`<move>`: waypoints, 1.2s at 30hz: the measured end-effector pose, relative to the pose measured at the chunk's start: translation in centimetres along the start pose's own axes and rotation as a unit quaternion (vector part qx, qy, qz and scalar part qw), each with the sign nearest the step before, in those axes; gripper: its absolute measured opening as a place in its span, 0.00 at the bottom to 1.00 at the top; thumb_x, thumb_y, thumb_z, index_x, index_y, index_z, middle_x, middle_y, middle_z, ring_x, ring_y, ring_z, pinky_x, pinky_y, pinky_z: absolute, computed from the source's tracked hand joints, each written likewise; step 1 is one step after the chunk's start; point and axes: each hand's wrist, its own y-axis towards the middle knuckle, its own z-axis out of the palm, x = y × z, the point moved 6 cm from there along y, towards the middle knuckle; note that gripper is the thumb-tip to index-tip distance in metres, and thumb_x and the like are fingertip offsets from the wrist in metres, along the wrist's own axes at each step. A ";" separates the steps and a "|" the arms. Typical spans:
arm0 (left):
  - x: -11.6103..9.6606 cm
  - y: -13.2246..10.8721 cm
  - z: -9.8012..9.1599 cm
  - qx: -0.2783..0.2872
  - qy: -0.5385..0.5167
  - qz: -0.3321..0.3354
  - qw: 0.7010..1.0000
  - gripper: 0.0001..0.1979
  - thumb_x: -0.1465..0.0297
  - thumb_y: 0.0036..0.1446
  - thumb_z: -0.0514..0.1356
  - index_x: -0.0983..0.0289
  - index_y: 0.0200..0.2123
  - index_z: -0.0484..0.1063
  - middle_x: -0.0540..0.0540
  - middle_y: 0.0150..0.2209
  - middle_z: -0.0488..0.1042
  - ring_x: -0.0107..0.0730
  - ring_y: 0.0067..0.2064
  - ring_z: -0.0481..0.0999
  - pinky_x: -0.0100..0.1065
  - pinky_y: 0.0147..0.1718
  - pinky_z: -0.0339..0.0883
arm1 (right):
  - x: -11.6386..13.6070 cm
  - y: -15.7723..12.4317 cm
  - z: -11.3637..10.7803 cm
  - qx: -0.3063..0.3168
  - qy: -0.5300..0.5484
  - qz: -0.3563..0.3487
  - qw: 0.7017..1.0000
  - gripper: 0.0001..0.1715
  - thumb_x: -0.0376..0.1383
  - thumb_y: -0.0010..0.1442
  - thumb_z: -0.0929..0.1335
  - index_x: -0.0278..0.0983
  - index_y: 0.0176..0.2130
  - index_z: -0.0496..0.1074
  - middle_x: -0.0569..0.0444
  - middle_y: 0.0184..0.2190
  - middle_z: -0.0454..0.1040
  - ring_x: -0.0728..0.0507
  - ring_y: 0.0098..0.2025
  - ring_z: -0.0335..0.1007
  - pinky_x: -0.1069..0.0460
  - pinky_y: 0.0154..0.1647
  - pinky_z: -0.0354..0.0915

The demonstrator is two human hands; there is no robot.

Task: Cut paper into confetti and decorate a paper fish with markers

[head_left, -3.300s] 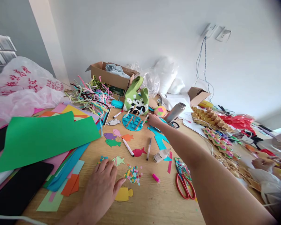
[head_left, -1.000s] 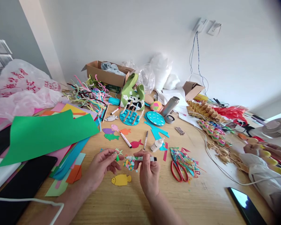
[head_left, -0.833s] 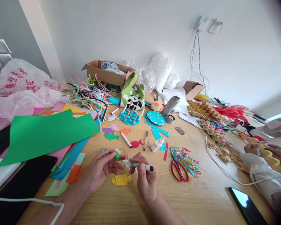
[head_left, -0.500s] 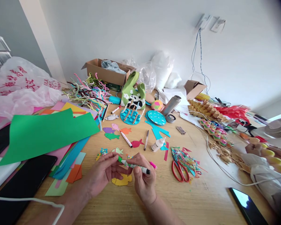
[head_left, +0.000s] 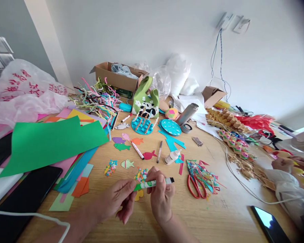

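A green-and-white marker point(head_left: 149, 184) is held between both hands above the front middle of the table. The left thumb and fingertips of my left hand point(head_left: 123, 195) pinch its green end. Around the barrel, near the black end, the fingers of my right hand point(head_left: 160, 194) are closed. Partly hidden beneath the hands lies a yellow paper fish point(head_left: 138, 195). Just beyond them are a pile of colourful paper bits point(head_left: 141, 174), a pale green paper fish point(head_left: 127, 164) with drawn lines, and a second pile of bits point(head_left: 110, 167).
Red-handled scissors point(head_left: 197, 186) lie by paper scraps point(head_left: 204, 175) on the right. A glue bottle point(head_left: 172, 157), pens and several paper fish lie farther back. Green paper point(head_left: 55, 143) covers the left. At the right edge are another person's hands point(head_left: 281, 163) and a phone point(head_left: 270, 224).
Both hands and the marker have shifted right and slightly down, the left hand now pinching the green end more firmly. The pale green fish and the paper bits have come into fuller view.
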 end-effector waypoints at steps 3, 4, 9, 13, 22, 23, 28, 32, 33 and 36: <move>-0.2 -0.1 -0.2 -0.040 0.038 0.009 0.998 0.24 0.45 0.59 0.51 0.60 0.26 0.61 0.44 0.10 0.62 0.20 0.11 0.52 0.27 0.13 0.43 | -0.4 -0.2 0.1 -0.032 -0.038 0.031 0.998 0.30 0.49 0.69 0.57 0.37 0.21 0.65 0.61 0.15 0.58 0.52 0.15 0.53 0.55 0.16 0.51; -0.4 -0.1 -0.3 -0.046 0.050 0.012 0.998 0.24 0.44 0.58 0.51 0.60 0.26 0.60 0.43 0.10 0.62 0.21 0.12 0.52 0.28 0.13 0.42 | -0.6 -0.2 0.1 -0.042 -0.042 0.040 0.997 0.30 0.50 0.69 0.57 0.38 0.21 0.63 0.61 0.15 0.57 0.53 0.14 0.52 0.56 0.15 0.50; -1.0 -0.1 -0.2 -0.056 0.096 0.032 0.993 0.25 0.43 0.57 0.50 0.60 0.26 0.60 0.42 0.11 0.60 0.21 0.13 0.53 0.28 0.14 0.43 | -1.1 -0.7 0.2 -0.088 -0.025 0.037 0.995 0.29 0.51 0.67 0.58 0.39 0.20 0.57 0.60 0.17 0.56 0.51 0.17 0.51 0.55 0.15 0.49; -0.9 0.0 -0.2 -0.059 0.130 0.038 0.989 0.25 0.43 0.58 0.49 0.60 0.26 0.59 0.41 0.11 0.58 0.21 0.13 0.51 0.29 0.15 0.43 | -1.2 -1.1 0.2 -0.102 -0.057 0.020 0.993 0.29 0.51 0.67 0.57 0.40 0.20 0.56 0.58 0.18 0.58 0.49 0.20 0.55 0.53 0.19 0.53; -0.5 -0.1 -0.3 -0.072 0.165 0.040 0.983 0.27 0.41 0.58 0.46 0.59 0.25 0.58 0.41 0.10 0.56 0.21 0.12 0.50 0.29 0.13 0.43 | -1.1 -1.0 0.5 -0.112 -0.055 0.006 0.992 0.30 0.51 0.67 0.57 0.40 0.19 0.54 0.58 0.16 0.57 0.48 0.21 0.56 0.52 0.21 0.55; -0.6 0.0 -0.3 -0.076 0.161 0.040 0.983 0.27 0.41 0.57 0.47 0.59 0.25 0.58 0.41 0.10 0.55 0.21 0.12 0.49 0.29 0.13 0.43 | -1.0 -1.1 0.5 -0.116 -0.052 0.006 0.992 0.30 0.51 0.67 0.57 0.40 0.19 0.54 0.58 0.16 0.57 0.48 0.20 0.56 0.53 0.21 0.56; -0.7 0.0 -0.3 -0.084 0.152 0.039 0.984 0.28 0.39 0.55 0.47 0.59 0.25 0.58 0.41 0.11 0.55 0.21 0.12 0.49 0.29 0.13 0.42 | -1.3 -1.1 0.2 -0.124 -0.041 0.022 0.991 0.31 0.53 0.66 0.58 0.40 0.18 0.56 0.60 0.14 0.55 0.50 0.17 0.53 0.54 0.19 0.56; 0.0 0.0 -0.2 -0.072 0.157 0.002 0.985 0.28 0.40 0.56 0.46 0.60 0.24 0.59 0.42 0.11 0.57 0.21 0.13 0.53 0.27 0.14 0.46 | -2.5 -0.4 0.1 -0.091 -0.049 0.091 0.990 0.33 0.55 0.65 0.58 0.39 0.18 0.62 0.60 0.11 0.56 0.51 0.14 0.52 0.55 0.15 0.53; 0.2 0.0 -0.2 -0.067 0.157 -0.007 0.985 0.28 0.41 0.57 0.46 0.60 0.25 0.60 0.42 0.11 0.58 0.22 0.13 0.54 0.27 0.15 0.47 | -2.9 -0.2 0.1 -0.081 -0.044 0.111 0.990 0.34 0.56 0.64 0.58 0.39 0.18 0.62 0.60 0.11 0.57 0.51 0.13 0.52 0.55 0.14 0.52; 0.2 0.2 -0.4 -0.069 0.167 -0.008 0.983 0.28 0.42 0.59 0.45 0.61 0.29 0.64 0.44 0.12 0.62 0.23 0.15 0.57 0.27 0.17 0.50 | -3.5 0.2 0.4 -0.078 -0.009 0.159 0.984 0.35 0.59 0.62 0.59 0.39 0.17 0.61 0.59 0.10 0.57 0.51 0.12 0.51 0.55 0.12 0.48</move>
